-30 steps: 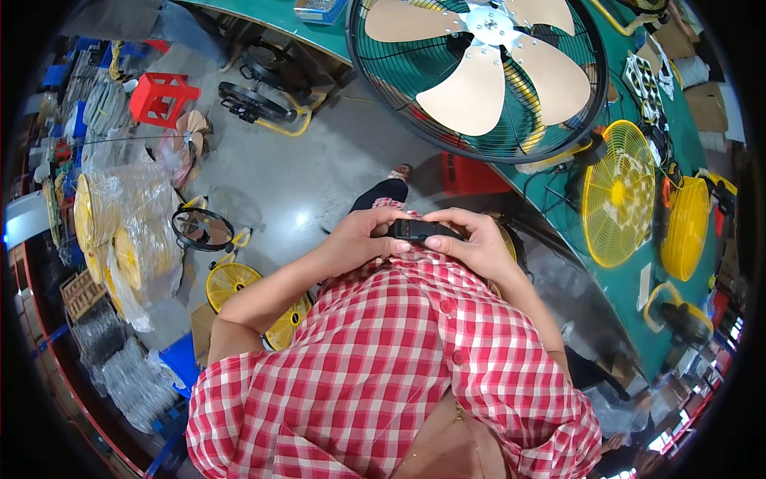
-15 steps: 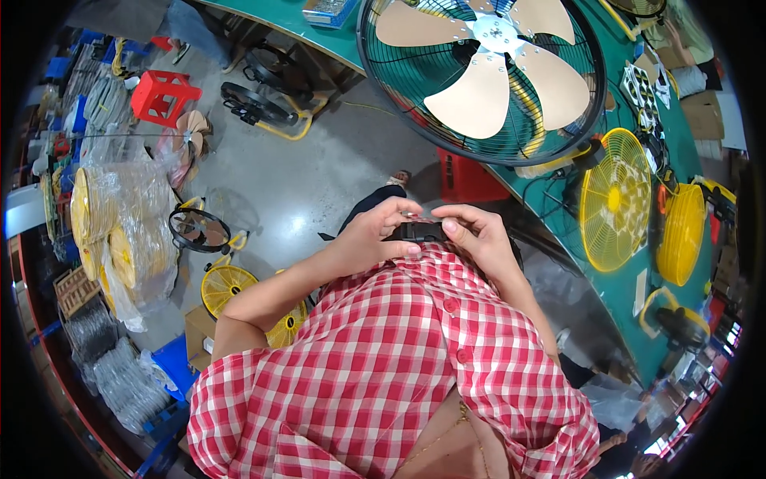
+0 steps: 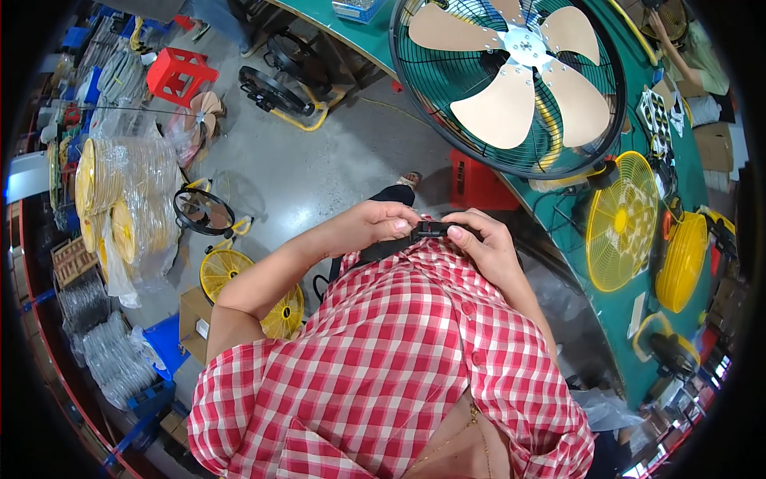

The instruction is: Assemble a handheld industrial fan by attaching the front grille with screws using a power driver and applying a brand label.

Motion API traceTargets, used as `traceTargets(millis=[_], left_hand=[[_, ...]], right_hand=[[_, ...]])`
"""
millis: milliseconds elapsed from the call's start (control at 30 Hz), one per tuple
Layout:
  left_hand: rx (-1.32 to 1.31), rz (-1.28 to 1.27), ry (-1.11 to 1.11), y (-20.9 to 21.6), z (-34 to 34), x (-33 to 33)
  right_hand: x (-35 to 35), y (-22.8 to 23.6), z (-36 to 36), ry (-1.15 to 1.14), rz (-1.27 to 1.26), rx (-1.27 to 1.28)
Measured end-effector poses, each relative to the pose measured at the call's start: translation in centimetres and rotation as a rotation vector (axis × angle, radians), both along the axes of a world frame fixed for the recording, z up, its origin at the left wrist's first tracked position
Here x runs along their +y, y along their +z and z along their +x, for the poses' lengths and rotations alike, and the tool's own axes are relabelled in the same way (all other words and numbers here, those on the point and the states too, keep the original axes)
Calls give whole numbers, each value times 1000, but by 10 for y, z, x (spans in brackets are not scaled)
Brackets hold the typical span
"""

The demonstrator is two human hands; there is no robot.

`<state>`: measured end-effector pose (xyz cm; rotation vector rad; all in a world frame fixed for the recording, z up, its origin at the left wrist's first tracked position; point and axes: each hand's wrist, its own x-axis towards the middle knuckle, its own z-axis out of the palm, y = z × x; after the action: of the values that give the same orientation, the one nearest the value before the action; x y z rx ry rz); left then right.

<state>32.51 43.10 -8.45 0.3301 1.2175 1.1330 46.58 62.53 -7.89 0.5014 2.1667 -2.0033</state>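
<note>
- Fingers (image 3: 395, 228) of the left hand (image 3: 371, 226) grasp the left end of a black buckle (image 3: 432, 229), at the centre of the frame.
- Right hand (image 3: 488, 242) grips the buckle's other end, thumb on its near side.
- Buckle sits at the waist, against a red-and-white checked shirt (image 3: 383, 311).
- Green surface (image 3: 610, 323) runs down the right side, bearing a large fan (image 3: 491, 108) with tan blades at upper right and a yellow grille (image 3: 622, 219) below.
- Red stool (image 3: 177, 77) stands on the grey floor (image 3: 303, 180), upper left.
</note>
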Motion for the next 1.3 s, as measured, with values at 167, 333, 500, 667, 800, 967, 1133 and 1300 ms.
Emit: traceTargets(millis=[167,333,500,667,800,967,1133,1300], left_hand=[[50,28,2,1,9,-1],[-35,103,252,1,21,2],[-39,98,337,-3,19,1],[708,72,-43,13,7,-16],[703,-58,-103,25,3,-17],[-539,-64,127,-1,-22,-20],[-693,65,507,-20,-10,-4],[-764,136,577,-18,-20,1]], right_hand=[[4,-6,1,-5,-114,-35],[0,-5,-2,62,-279,-5],[-7,-4,-15,236,80,113],[-11,-15,-13,154,25,63],[-10,-15,-15,167,-51,32],[-5,-15,-23,111,-326,-164],[-3,-15,-47,280,-470,-251],[-17,-10,-59,342,-128,-209]])
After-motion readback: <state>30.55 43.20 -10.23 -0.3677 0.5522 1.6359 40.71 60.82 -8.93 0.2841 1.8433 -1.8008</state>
